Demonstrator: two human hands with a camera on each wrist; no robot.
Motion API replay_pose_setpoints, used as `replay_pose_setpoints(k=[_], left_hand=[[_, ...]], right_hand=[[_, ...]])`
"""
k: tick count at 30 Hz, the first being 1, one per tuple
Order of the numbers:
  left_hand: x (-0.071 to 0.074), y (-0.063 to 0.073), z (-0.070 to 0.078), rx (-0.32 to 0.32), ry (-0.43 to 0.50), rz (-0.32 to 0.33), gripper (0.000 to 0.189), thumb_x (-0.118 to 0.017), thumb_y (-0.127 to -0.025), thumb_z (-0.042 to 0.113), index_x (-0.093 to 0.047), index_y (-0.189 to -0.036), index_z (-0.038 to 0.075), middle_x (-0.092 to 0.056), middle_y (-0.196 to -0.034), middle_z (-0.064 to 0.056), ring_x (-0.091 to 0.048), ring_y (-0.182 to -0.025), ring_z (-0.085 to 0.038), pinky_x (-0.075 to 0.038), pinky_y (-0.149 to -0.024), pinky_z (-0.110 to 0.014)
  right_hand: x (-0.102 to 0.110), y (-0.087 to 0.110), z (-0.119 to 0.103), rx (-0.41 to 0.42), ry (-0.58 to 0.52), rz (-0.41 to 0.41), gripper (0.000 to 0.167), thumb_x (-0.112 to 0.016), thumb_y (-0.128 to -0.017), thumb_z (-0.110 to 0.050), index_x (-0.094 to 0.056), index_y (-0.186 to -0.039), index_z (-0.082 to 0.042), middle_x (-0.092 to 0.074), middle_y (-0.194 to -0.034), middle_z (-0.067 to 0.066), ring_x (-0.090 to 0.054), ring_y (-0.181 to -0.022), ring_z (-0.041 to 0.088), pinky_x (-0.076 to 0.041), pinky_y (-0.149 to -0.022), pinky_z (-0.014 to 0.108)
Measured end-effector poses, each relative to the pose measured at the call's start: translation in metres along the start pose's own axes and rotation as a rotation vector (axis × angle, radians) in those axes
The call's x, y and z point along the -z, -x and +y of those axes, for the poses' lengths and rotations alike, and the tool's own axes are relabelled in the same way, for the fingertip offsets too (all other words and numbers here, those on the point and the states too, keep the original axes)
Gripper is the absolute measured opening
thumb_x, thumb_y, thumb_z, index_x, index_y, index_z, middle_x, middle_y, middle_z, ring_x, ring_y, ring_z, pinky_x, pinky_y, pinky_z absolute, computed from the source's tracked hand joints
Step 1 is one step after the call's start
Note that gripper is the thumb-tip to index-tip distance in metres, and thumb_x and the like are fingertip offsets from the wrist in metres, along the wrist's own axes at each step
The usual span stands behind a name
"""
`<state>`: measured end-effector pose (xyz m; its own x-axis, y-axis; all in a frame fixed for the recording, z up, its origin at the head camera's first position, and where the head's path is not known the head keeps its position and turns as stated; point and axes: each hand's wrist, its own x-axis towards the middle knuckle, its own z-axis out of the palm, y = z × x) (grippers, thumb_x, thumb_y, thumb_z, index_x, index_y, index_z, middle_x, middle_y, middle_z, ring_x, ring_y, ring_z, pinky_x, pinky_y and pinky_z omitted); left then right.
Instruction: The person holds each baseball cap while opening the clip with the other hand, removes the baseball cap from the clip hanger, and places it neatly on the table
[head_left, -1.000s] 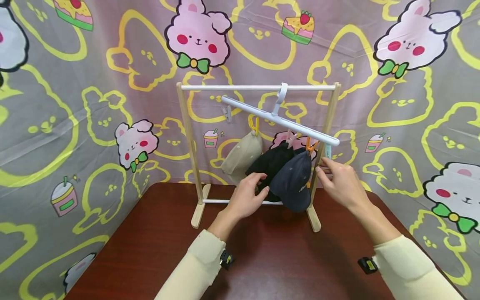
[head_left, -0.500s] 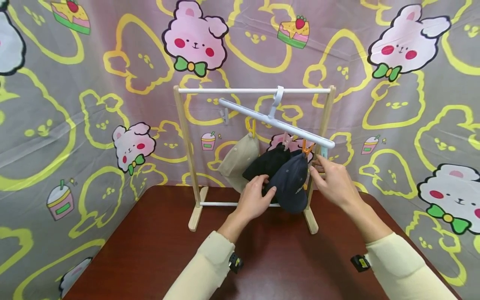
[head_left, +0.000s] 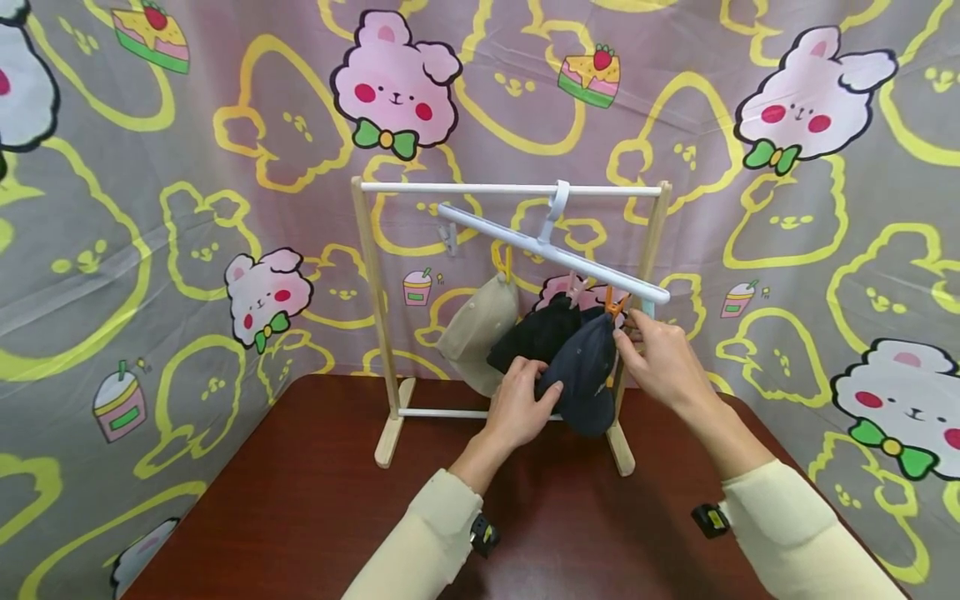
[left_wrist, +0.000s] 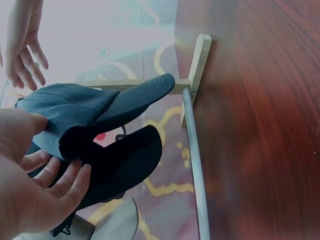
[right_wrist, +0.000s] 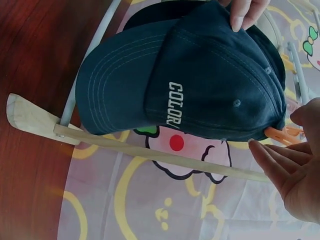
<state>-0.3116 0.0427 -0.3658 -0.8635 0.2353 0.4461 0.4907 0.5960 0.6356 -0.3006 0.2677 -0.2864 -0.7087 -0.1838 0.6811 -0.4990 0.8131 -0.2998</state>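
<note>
A navy cap [head_left: 591, 367] with white lettering hangs from an orange clip [head_left: 615, 303] at the lower right end of a tilted white hanger [head_left: 577, 262]. My left hand [head_left: 520, 404] holds this cap's edge, its thumb on the outside and its fingers underneath, beside the black cap [head_left: 542, 329]. Close to the orange clip is my right hand [head_left: 662, 358]. In the right wrist view the right hand's fingers [right_wrist: 280, 162] are extended by the cap's top, the thumb apart from them. A beige cap [head_left: 480, 329] hangs farther left from a yellow clip [head_left: 502, 260].
A rack with wooden posts [head_left: 377, 292] and a white top rail [head_left: 465, 189] carries the hanger. It stands on a dark red wooden table [head_left: 300, 500]. A pink clip [head_left: 576, 287] holds the black cap; a grey clip [head_left: 447, 239] hangs at the left. Patterned cloth [head_left: 300, 100] encloses the table.
My left hand has moved right, from beside the black cap onto the navy cap's edge. My right hand has come slightly left, closer to the orange clip.
</note>
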Motion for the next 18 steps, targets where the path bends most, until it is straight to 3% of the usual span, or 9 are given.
replay_pose_setpoints(k=[8,11,15,18], left_hand=[[0.002,0.002,-0.005,-0.046,0.053,0.001,0.028,-0.066,-0.1,0.032,-0.062,-0.118,0.01,-0.057,-0.11,-0.005,-0.056,-0.097,-0.021,-0.05,-0.085,-0.036],[0.003,0.002,-0.009,-0.078,0.102,0.005,0.024,-0.066,-0.101,0.029,-0.061,-0.114,0.009,-0.058,-0.106,-0.005,-0.056,-0.096,-0.021,-0.05,-0.086,-0.035],[0.004,0.0,-0.014,-0.099,0.175,0.017,0.021,-0.065,-0.102,0.027,-0.061,-0.111,0.009,-0.064,-0.103,-0.005,-0.058,-0.092,-0.019,-0.052,-0.083,-0.032],[0.006,0.0,-0.016,-0.095,0.228,0.034,0.019,-0.066,-0.101,0.025,-0.062,-0.11,0.009,-0.069,-0.1,-0.005,-0.058,-0.082,-0.015,-0.051,-0.076,-0.03]], right_hand=[[-0.006,-0.007,-0.001,-0.014,0.037,0.09,0.026,-0.058,-0.104,-0.02,-0.068,-0.1,0.004,-0.075,-0.1,0.026,-0.074,-0.089,0.042,-0.058,-0.075,0.056],[-0.009,-0.009,0.0,-0.013,0.089,0.127,0.028,-0.059,-0.104,-0.022,-0.067,-0.09,0.001,-0.074,-0.088,0.023,-0.072,-0.077,0.041,-0.056,-0.065,0.051],[-0.012,-0.012,0.0,-0.012,0.158,0.173,0.034,-0.061,-0.103,-0.025,-0.06,-0.076,-0.005,-0.063,-0.064,0.012,-0.056,-0.055,0.031,-0.04,-0.05,0.039],[-0.013,-0.015,0.0,-0.025,0.18,0.194,0.038,-0.062,-0.103,-0.026,-0.056,-0.07,-0.007,-0.053,-0.056,0.008,-0.046,-0.049,0.027,-0.032,-0.047,0.036]])
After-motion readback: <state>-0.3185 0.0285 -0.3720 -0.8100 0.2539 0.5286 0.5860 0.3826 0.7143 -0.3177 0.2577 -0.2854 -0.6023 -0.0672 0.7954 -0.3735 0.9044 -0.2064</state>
